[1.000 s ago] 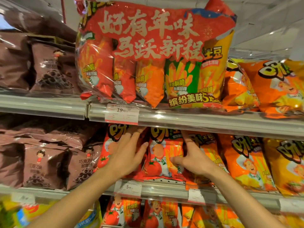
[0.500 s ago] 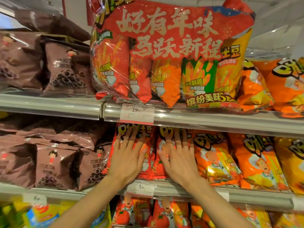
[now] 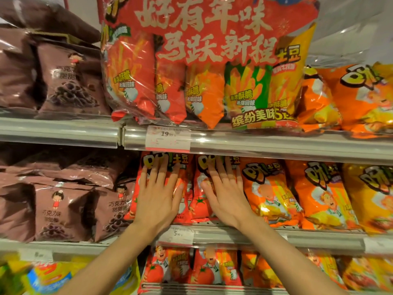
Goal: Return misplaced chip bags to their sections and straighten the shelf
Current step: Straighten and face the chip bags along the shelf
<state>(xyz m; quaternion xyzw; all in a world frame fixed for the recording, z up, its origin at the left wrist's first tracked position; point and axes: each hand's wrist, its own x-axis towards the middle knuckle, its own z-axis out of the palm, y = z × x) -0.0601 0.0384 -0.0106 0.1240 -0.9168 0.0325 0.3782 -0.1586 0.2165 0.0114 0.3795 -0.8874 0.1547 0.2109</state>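
Head view
Setting: a shop shelf unit stacked in rows with snack bags, seen close up; the middle shelf rail runs across under my hands and serves as my landmark.
My left hand: flat, fingers spread, palm pressed on the face of a red tomato chip bag standing just above the rail; nothing is pinched.
My right hand: also flat and spread, pressed on the second red chip bag next to the first, above the rail.
Red bags: both upright, side by side and touching, their tops tucked beneath the upper shelf rail.
Orange chip bags: above the rail to the right of my right hand, upright in a row, with a yellow bag furthest right.
Brown chocolate snack bags: above the rail to the left of my left hand, some leaning and piled.
Price tag: clipped on the rail between my wrists.
Big red multipack: on the shelf above, well over the rail.
Below the rail: more red bags, partly hidden by my forearms.
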